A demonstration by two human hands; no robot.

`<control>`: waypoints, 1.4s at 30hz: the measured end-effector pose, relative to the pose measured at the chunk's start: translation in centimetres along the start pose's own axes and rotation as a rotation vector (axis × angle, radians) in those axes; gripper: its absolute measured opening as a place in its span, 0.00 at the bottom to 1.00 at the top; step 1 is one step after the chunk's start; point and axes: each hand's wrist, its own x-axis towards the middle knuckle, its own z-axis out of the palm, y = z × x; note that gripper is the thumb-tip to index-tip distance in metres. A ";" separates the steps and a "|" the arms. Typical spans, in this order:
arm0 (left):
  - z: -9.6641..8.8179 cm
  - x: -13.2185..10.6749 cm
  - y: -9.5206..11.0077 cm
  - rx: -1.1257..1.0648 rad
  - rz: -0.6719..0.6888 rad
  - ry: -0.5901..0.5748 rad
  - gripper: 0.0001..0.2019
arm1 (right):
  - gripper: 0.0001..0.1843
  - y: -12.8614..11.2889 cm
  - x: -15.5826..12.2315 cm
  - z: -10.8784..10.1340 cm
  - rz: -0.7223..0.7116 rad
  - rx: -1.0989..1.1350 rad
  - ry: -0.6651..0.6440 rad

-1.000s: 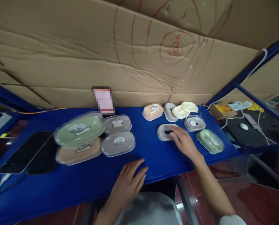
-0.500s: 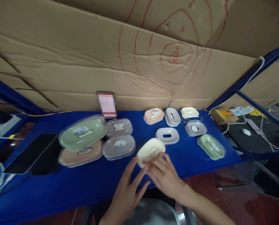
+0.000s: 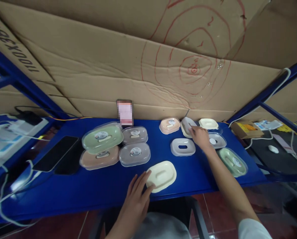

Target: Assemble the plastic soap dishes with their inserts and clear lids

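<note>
My left hand [image 3: 138, 195] lies flat and open on the blue table [image 3: 88, 189], its fingertips against the edge of a cream soap dish [image 3: 162, 175] near the front edge. My right hand [image 3: 199, 136] reaches to the back, with its fingers closed on the rim of a white soap dish part [image 3: 186, 127], which is tilted up. Just in front of that hand sits a white slotted tray [image 3: 182, 146]. A clear lid [image 3: 217, 140] lies right of the hand.
Lidded dishes lie at the left: green [image 3: 101, 139] over pink [image 3: 98, 160], and two grey [image 3: 135, 153]. A pink dish [image 3: 169, 125], cream dish [image 3: 208, 123] and green dish [image 3: 233, 161] lie at the right. A phone [image 3: 125, 113] leans on cardboard; black phones [image 3: 56, 154] lie far left.
My right hand set the cream dish down by my left hand, then reached back and took hold of the white dish part. The camera view shifted left.
</note>
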 end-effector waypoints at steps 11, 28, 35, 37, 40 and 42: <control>1.0 1.0 -1.2 -0.155 -0.113 0.078 0.21 | 0.24 -9.7 -18.4 -4.7 -0.438 0.291 -0.192; 0.8 1.2 -2.3 -0.073 0.068 -0.060 0.16 | 0.15 -9.7 -14.5 -3.5 -0.564 0.276 -0.114; 0.1 1.7 -1.5 -0.144 -0.022 -0.017 0.16 | 0.20 -4.5 -1.8 -0.2 0.116 -0.199 -0.259; 0.2 1.7 -1.5 -0.158 -0.030 -0.022 0.16 | 0.15 -4.0 -0.5 0.9 0.145 -0.220 -0.292; 0.4 1.7 -1.8 -0.178 -0.041 -0.036 0.15 | 0.16 -3.0 -0.9 0.9 0.155 -0.213 -0.247; 0.5 1.7 -2.0 -0.185 -0.048 -0.054 0.15 | 0.18 -2.4 -2.1 0.0 0.146 -0.205 -0.225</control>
